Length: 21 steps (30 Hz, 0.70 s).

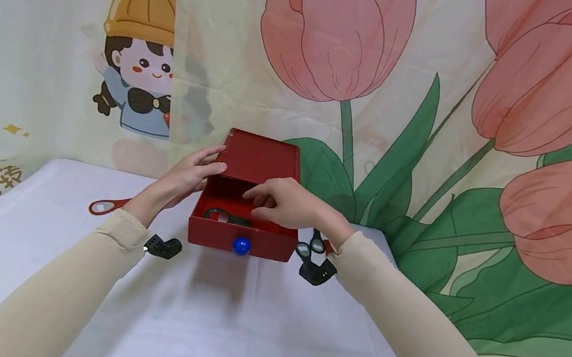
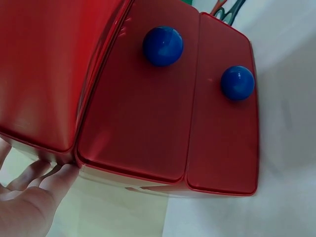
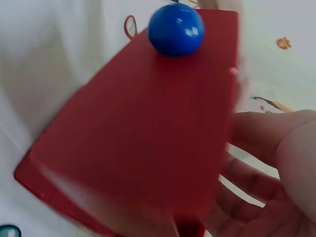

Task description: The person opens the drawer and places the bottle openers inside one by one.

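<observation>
A red drawer cabinet [image 1: 263, 157] stands on the white table, its top drawer [image 1: 214, 234] pulled out and showing a blue knob [image 1: 241, 246]. Inside the drawer lies a black-handled tool with a loop [image 1: 217, 214], partly hidden. My left hand [image 1: 190, 172] steadies the cabinet's upper left side, with fingers and thumb extended along it. Over the right part of the open drawer hovers my right hand [image 1: 288, 202], its fingers loosely bent with nothing visible in them. The left wrist view shows two lower drawers closed, each with a blue knob [image 2: 163, 46].
Dark-handled scissors [image 1: 316, 242] lie on the table right of the cabinet, partly behind the right wrist's camera. A red loop handle [image 1: 105, 206] shows at the left, partly covered by my left wrist. A printed cloth with tulips [image 1: 339, 33] hangs behind the table.
</observation>
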Available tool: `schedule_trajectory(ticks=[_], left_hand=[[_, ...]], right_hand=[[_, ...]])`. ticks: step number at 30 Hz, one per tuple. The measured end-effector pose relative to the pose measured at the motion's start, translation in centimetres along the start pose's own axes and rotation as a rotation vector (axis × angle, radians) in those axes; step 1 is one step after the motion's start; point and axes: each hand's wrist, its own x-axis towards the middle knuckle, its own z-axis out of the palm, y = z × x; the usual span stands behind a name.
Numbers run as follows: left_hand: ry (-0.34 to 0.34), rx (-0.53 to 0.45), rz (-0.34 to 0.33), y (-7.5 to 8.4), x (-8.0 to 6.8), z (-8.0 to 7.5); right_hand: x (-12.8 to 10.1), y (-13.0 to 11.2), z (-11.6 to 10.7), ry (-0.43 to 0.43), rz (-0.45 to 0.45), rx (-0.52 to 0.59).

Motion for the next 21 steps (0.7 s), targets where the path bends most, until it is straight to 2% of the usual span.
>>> schedule_trajectory(ticks=[12,21], left_hand=[[-0.001,0.006,0.010,0.0,0.1,0.1],[0.006,0.023,0.005,0.1,-0.2,0.1]], right_hand=[[-5.1,2.6,-3.1,0.124,0.085,0.038],[-7.5,5.4,-3.6,0.245,0.160,0.052]])
